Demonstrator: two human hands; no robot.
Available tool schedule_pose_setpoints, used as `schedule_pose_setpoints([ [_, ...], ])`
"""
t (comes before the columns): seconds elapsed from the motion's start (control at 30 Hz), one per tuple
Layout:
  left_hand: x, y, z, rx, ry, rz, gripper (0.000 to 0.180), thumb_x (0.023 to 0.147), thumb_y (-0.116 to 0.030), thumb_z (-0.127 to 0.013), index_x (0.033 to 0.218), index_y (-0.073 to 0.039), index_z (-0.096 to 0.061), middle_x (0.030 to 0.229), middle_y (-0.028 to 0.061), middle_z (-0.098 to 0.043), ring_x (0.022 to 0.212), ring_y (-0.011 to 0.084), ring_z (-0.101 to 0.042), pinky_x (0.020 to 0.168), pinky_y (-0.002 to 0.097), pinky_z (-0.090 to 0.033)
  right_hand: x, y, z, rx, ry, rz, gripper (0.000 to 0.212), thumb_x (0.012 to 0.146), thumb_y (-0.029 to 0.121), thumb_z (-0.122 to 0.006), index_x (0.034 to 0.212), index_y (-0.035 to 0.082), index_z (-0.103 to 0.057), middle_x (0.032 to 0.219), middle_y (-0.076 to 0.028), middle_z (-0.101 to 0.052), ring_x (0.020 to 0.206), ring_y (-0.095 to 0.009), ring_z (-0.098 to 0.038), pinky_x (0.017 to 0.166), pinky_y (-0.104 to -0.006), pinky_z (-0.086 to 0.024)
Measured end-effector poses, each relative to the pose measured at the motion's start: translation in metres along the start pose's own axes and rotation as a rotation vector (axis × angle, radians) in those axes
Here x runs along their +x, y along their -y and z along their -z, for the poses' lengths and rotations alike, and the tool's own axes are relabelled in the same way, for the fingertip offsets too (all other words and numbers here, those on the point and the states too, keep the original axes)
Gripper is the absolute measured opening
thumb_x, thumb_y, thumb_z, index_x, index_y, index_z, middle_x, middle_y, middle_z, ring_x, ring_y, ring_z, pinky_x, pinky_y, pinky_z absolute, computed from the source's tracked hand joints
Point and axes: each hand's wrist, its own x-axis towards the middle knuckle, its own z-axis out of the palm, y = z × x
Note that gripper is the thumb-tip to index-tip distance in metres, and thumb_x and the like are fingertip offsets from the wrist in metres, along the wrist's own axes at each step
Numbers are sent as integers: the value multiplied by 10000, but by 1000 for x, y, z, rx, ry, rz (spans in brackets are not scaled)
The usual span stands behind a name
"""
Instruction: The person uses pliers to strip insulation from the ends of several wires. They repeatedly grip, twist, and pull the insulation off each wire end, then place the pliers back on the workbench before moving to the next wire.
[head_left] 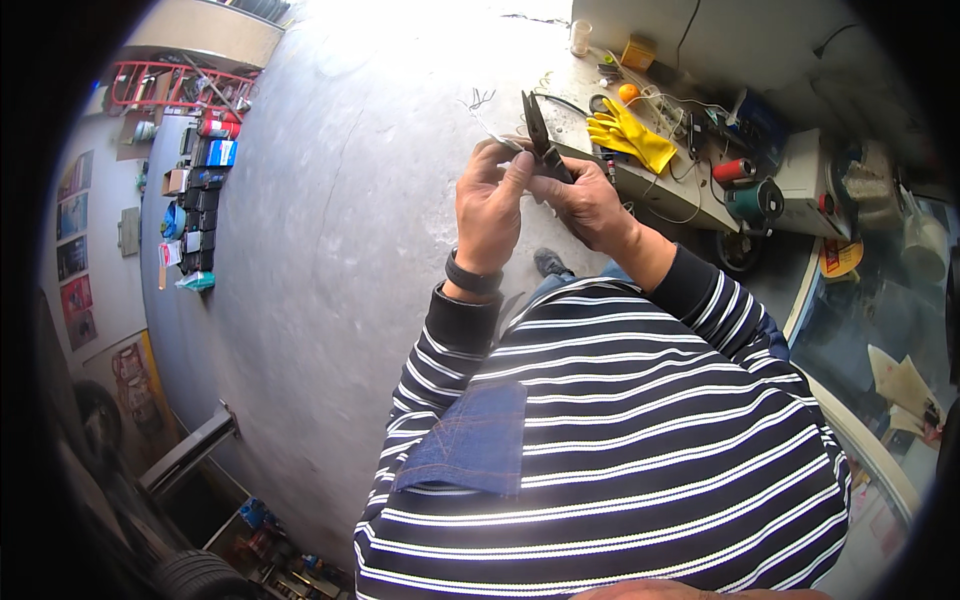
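Observation:
Both my hands are raised together in front of me, near the corner of a workbench. My left hand (489,208) is closed, pinching a thin white cable (489,128) between thumb and fingers. Several fine, bent wire ends (481,99) fan out from the cable's far end. Dark pliers (537,122) are in my right hand (592,207), their jaws pointing away from me and slightly apart at the tips. The fingers of both hands nearly touch below the jaws, and the left thumb lies beside the pliers. Part of the cable is hidden inside my left hand.
On the workbench (690,195) at right lie yellow rubber gloves (632,137), an orange (628,92), a red can (734,170) and a green power tool (754,202). Boxes and black cases (202,208) line the left wall. A tire (198,575) is at lower left.

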Motion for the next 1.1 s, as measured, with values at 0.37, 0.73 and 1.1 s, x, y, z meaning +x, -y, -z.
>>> schedule_pose_setpoints([
  [0.37, -9, 20, 13, -206, -124, -75, 251, 1108, -186, -536, 1262, 11, -565, 944, 101, -679, 833, 192, -693, 834, 341, -587, 7, 31, 33, -511, -169, 76, 225, 973, 171, -750, 1059, -36, -739, 1012, -50, -692, 952, -135, -611, 867, -279, -490],
  [0.73, -11, 14, -6, -189, -170, -38, 399, 1090, -130, -525, 1459, 24, -519, 953, 73, -667, 744, 95, -591, 666, 239, -506, 3, 75, 30, -1052, 125, 294, 216, 825, 56, -648, 1001, -46, -719, 1222, -208, -679, 1050, -348, -677, 935, -383, -531],
  [1.1, -14, -1, -20, -157, -194, -4, 453, 1104, -180, -414, 1474, 71, -487, 766, 1, -522, 598, 44, -371, 539, 207, -318, 2, 95, 38, -1240, 248, 409, 253, 756, 1, -603, 978, -72, -699, 1234, -235, -670, 1097, -406, -655, 976, -440, -527],
])
